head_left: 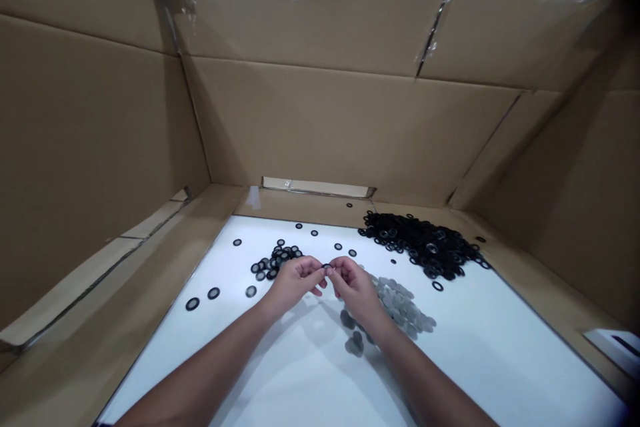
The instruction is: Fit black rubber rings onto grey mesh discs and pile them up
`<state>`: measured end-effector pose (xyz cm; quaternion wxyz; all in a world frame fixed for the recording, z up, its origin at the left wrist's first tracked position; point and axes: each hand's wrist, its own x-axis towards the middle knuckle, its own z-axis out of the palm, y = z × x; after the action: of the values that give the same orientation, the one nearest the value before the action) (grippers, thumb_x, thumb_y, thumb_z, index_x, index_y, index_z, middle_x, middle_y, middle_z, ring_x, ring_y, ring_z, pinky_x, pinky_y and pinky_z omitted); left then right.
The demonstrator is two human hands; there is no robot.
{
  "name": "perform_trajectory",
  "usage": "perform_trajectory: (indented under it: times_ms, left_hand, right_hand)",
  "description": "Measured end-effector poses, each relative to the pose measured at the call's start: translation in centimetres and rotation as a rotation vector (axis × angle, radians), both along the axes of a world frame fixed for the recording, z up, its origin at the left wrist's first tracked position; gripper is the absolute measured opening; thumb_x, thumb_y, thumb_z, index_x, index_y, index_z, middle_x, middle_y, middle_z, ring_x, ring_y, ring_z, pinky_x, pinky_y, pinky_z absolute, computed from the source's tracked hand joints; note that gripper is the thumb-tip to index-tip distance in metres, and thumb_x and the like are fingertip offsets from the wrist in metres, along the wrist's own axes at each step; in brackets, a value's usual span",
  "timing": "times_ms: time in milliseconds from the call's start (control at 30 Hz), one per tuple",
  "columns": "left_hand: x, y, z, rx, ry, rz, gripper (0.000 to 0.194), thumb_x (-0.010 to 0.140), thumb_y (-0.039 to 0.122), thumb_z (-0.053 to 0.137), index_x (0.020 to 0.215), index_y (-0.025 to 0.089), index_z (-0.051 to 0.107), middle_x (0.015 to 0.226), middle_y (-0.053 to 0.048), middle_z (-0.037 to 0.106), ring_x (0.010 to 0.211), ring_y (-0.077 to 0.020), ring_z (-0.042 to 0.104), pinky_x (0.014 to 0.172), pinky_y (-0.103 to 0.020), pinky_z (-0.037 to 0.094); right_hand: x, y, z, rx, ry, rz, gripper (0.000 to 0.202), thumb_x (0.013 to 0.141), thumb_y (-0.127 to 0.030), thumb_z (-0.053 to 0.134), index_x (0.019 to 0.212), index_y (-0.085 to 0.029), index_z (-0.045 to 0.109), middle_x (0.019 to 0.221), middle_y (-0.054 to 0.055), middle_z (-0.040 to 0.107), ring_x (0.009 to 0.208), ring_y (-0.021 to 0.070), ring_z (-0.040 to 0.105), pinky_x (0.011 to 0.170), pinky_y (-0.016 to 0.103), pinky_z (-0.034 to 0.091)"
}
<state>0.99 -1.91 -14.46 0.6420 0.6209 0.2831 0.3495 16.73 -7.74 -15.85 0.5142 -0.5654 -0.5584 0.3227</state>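
Cardboard [320,120] walled the workplace on three sides, tall brown panels rising at the left, the back and the right, with strips of clear tape on the seams near the top. Inside them lay a white table [500,360], its bare surface running from the foot of the back wall toward the person. On the far right part of that surface sat a big heap of black rings [425,247], spreading almost to the cardboard edge. Nearer the middle, just right of the hands, lay a pile of grey discs [405,310], partly hidden behind the right wrist, with a few more discs loose below it. On the left, beyond the left hand, was a smaller cluster of dark rings with grey centres [275,260], and three more of the same kind [214,293] lay apart in a row farther left. Both forearms reached in from the bottom edge and met over the middle of the table. The left hand [295,280] and the right hand [353,283] had their fingertips brought together, each pinching one side of a single small ring [327,268] held between them just above the surface. The remaining fingers of both hands were curled in loosely.
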Motion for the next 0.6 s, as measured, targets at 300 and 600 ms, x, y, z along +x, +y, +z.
perform_trajectory:
  times_ms: [300, 600]
  left_hand:
    - [-0.64, 0.2, 0.25, 0.038, 0.016, -0.097, 0.035, 0.084, 0.047, 0.064, 0.087, 0.013, 0.07, 0.079, -0.008, 0.068, 0.079, -0.0188, 0.066, 0.067, -0.029, 0.057]
    - [-0.55, 0.14, -0.63, 0.319, 0.176, -0.016, 0.03, 0.089, 0.041, 0.057, 0.078, 0.016, 0.071, 0.071, -0.004, 0.069, 0.067, -0.0152, 0.064, 0.059, -0.023, 0.053]
  right_hand:
    - [0.05, 0.12, 0.73, -0.05, 0.189, 0.052, 0.028, 0.086, -0.048, 0.061, 0.083, -0.022, 0.053, 0.058, -0.006, 0.048, 0.047, 0.0109, 0.044, 0.045, 0.023, 0.032]
    - [-0.02, 0.07, 0.9, -0.083, 0.242, 0.077, 0.03, 0.083, -0.049, 0.064, 0.079, -0.021, 0.052, 0.051, -0.007, 0.049, 0.045, 0.0109, 0.043, 0.047, 0.024, 0.032]
